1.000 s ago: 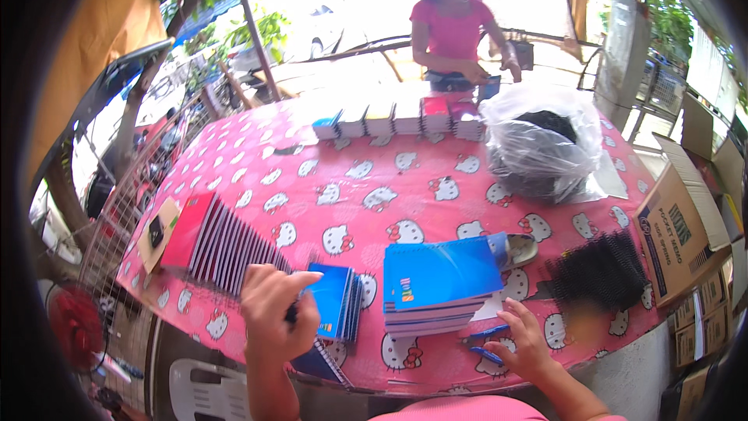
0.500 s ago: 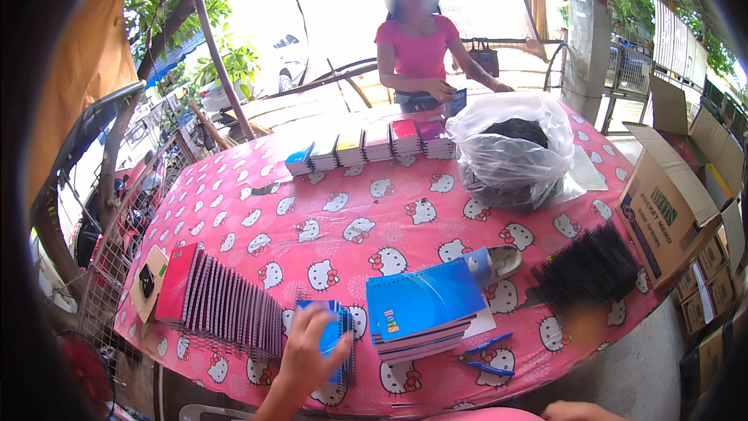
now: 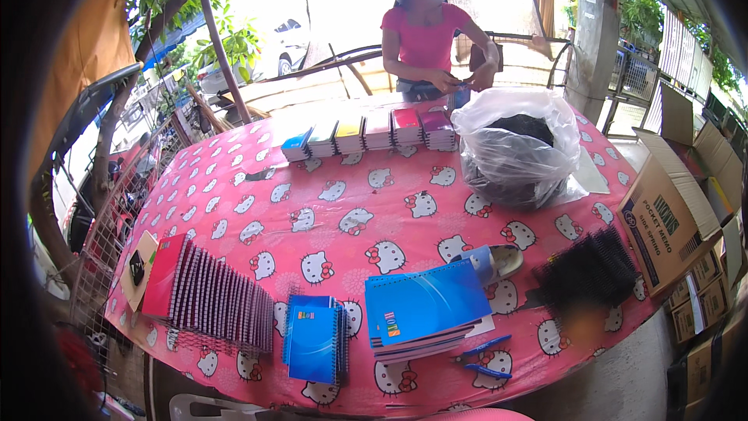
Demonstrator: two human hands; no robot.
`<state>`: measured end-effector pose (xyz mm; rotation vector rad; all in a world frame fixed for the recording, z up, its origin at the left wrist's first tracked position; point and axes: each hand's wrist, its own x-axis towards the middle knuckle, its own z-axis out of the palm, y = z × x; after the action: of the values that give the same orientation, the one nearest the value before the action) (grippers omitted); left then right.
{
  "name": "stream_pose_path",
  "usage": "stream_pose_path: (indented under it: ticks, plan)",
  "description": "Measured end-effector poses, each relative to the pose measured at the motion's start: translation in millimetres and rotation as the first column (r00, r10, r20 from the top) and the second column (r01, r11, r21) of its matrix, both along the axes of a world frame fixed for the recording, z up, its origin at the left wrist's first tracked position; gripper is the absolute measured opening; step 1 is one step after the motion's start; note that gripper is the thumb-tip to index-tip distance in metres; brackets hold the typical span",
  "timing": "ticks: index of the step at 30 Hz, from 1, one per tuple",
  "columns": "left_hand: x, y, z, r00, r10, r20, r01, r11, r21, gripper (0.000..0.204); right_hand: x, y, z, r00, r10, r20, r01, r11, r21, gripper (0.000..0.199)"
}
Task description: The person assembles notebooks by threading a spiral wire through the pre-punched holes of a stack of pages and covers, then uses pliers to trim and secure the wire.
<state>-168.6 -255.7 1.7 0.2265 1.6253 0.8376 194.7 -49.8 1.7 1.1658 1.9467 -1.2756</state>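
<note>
Neither of my hands shows in the head view now. Nearest the table's front edge lies a small pile of blue spiral notebooks [image 3: 312,343], their wire coils along the right side. Right of it stands a taller stack of blue-covered notebooks [image 3: 425,304], with punched holes along the top cover's far edge and no coil visible there. On the left, a long row of spiral-bound notebooks [image 3: 222,296] leans over, a red cover at its left end. Blue-handled pliers [image 3: 487,357] rest beside the tall stack.
Black coils [image 3: 588,273] are heaped at the right, near an open carton [image 3: 670,203]. A plastic bag [image 3: 514,148] of black material stands far right of centre, beside several small notebook stacks [image 3: 378,134]. Across the pink table [image 3: 335,210], a person [image 3: 425,39] handles something small.
My left hand has left the blue spiral notebooks and gone out of view. My right hand has also left the lower edge. The person opposite has brought both hands together.
</note>
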Motion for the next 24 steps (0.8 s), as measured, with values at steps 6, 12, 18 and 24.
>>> stream_pose_path:
  ticks: [6, 12, 18, 24]
  plan:
    - [-2.1, 12.0, -1.1, 1.000, 0.019, 0.001, -0.019, 1.000, 0.019, 0.043, -3.2, 2.9, -3.3, 1.000, 0.015, 0.007, -0.015, 1.000, 0.004, 0.041]
    - [-1.2, 16.3, -3.0, 1.000, 0.021, 0.001, -0.021, 0.999, 0.027, 0.043, -5.2, 5.3, -6.6, 1.000, 0.024, 0.010, -0.024, 1.000, 0.007, 0.042]
    - [0.3, 16.9, -5.2, 0.999, 0.033, 0.004, -0.034, 0.999, 0.022, 0.044, -4.2, 6.2, -8.7, 0.999, 0.037, 0.021, -0.037, 0.999, -0.005, 0.042]
    - [0.0, 17.6, -6.6, 0.999, 0.040, 0.011, -0.040, 0.999, 0.017, 0.044, -2.9, 5.9, -11.5, 0.998, 0.046, 0.036, -0.045, 0.999, -0.019, 0.042]
